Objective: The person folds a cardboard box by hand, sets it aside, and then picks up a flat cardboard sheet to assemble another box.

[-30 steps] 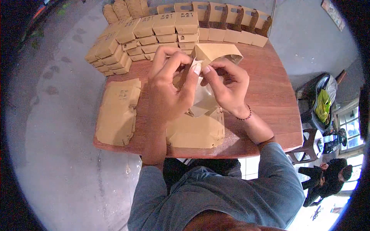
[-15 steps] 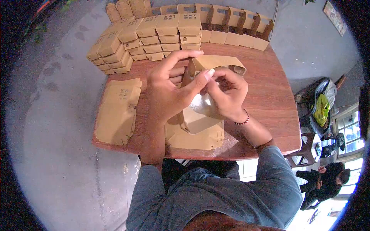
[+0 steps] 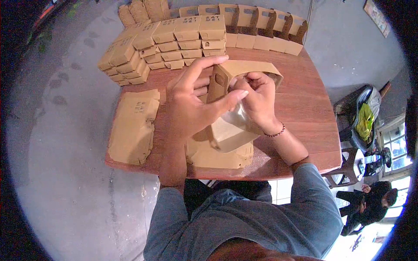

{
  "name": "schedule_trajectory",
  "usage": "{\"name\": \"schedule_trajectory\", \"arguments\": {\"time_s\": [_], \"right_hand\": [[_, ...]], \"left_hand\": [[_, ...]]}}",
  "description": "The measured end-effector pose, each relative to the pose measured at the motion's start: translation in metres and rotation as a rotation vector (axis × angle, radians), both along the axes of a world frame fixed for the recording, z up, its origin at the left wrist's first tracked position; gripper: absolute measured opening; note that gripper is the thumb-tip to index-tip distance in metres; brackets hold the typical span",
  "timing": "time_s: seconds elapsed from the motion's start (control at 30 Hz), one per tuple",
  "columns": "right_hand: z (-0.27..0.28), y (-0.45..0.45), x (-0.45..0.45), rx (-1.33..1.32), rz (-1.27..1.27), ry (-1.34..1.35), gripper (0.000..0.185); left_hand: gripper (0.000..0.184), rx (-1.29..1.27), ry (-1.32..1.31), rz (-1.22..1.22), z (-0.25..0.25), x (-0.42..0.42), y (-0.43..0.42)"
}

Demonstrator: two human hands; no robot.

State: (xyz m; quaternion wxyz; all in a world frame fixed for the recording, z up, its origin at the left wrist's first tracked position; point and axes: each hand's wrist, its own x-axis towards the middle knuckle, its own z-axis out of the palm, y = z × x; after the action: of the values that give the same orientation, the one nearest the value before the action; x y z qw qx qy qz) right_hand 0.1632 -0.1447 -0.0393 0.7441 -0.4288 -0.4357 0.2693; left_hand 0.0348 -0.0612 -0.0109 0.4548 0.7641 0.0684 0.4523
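Observation:
A partly folded brown cardboard box is held up above the table, tilted, with its pale, shiny inside facing me. My left hand grips it from the left, the index finger stretched along its top edge and the thumb across its opening. My right hand has its fingers curled in at the box's upper part, pinching around a flap; the fingertips are partly hidden. Beneath the box lie flat cardboard blanks near the table's front edge.
More flat printed blanks lie at the table's left. Several folded boxes are stacked at the back left. A row of open cardboard boxes with handle cutouts runs along the back. A person in dark clothes is far right, near a stool.
My right hand has shifted slightly up and deeper into the box. The box has tilted a little and its upper part stands wider. The left thumb has moved slightly right.

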Motion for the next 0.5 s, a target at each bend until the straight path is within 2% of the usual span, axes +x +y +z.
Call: {"name": "schedule_trajectory", "arguments": {"time_s": [0.1,0.17,0.23,0.27,0.33,0.4,0.47,0.5], "right_hand": [[0.008,0.0,0.004,-0.109,0.102,-0.008,0.014],[0.019,-0.005,0.005,-0.159,0.18,0.005,0.016],[0.038,-0.023,0.004,-0.446,0.35,-0.101,0.02],[0.042,-0.034,0.001,-0.449,0.353,-0.102,0.02],[0.044,-0.055,-0.004,-0.215,0.069,-0.516,0.027],[0.036,-0.049,0.014,0.315,-0.333,-0.883,0.035],[0.044,-0.049,0.025,0.31,-0.686,-1.021,0.047],[0.046,-0.045,0.034,0.307,-0.688,-1.021,0.047]], "left_hand": [[0.045,-0.147,0.042,-0.033,0.005,-0.004,0.003],[0.044,-0.152,0.038,0.021,0.006,-0.005,0.01],[0.038,-0.157,0.022,0.102,0.006,-0.006,0.018],[0.038,-0.16,0.021,0.105,0.006,-0.007,0.02],[0.038,-0.264,-0.004,0.152,0.01,-0.009,0.023],[0.038,-0.294,0.027,0.157,0.012,-0.015,0.028],[0.039,-0.261,-0.07,0.072,0.008,-0.016,0.035],[0.04,-0.242,-0.055,0.033,0.008,-0.018,0.037]]}}
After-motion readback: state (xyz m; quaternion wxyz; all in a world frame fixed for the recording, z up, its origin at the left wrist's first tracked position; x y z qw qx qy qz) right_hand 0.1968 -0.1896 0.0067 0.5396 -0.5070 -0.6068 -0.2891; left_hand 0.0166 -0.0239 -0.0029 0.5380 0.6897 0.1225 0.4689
